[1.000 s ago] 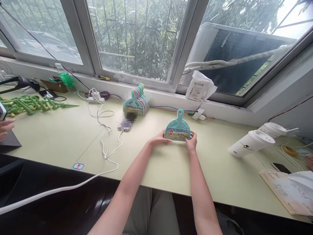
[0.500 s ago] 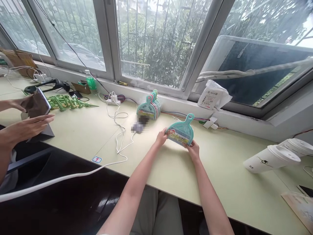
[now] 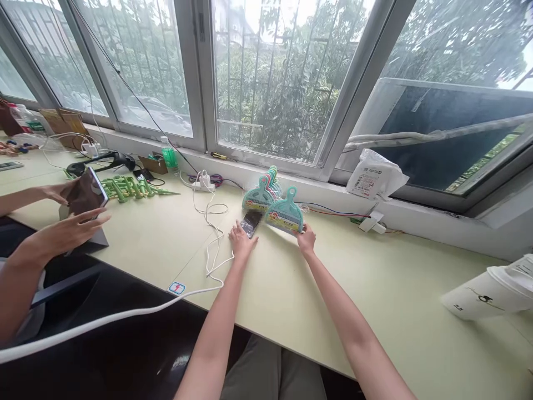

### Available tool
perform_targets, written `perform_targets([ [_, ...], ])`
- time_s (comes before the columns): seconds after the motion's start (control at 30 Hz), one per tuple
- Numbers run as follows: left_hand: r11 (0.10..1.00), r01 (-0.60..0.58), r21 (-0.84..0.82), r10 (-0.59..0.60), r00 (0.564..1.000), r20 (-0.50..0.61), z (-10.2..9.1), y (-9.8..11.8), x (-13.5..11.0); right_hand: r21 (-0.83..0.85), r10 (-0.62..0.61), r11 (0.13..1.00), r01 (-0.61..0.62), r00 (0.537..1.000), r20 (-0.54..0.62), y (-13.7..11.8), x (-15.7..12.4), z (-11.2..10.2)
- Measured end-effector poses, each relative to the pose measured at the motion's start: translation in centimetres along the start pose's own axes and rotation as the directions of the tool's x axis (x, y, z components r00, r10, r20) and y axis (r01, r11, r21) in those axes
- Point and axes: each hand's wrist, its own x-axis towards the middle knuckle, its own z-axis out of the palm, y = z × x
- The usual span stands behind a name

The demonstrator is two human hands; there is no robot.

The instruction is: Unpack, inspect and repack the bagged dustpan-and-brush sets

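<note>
While the right hand (image 3: 307, 240) pinches the teal dustpan (image 3: 285, 213) just right of the dustpan stack (image 3: 257, 194), the left hand (image 3: 243, 243) spreads its fingers around the phone (image 3: 250, 223) before that stack, perhaps gripping; a steady hold should prevent knocks.

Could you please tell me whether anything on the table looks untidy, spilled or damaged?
Mainly the white cable looks untidy: it lies in loose bends across the table and runs off its front edge instead of being coiled. I see no spill, and no plain damage to the teal dustpan in the right hand.
</note>
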Motion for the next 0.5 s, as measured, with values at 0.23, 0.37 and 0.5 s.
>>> perform_targets([
  [0.23, 0.986, -0.118, 0.117, 0.123, 0.992, -0.036, -0.6, -1.5, 0.2, -0.084, -0.03, 0.996, 0.027, 0.999, -0.034, -1.4, 1.0, 3.6],
  [0.37, 0.976, -0.143, 0.162, 0.151, 0.988, -0.038, -1.6, -3.3, -0.6, -0.088, -0.104, 0.991, 0.104, 0.995, 0.01, -1.6, 1.4, 5.0],
  [0.5, 0.978, -0.136, 0.158, 0.145, 0.988, -0.048, -2.0, -4.1, -1.4, -0.068, -0.174, 0.982, 0.178, 0.982, 0.068, -2.5, 1.5, 7.4],
])
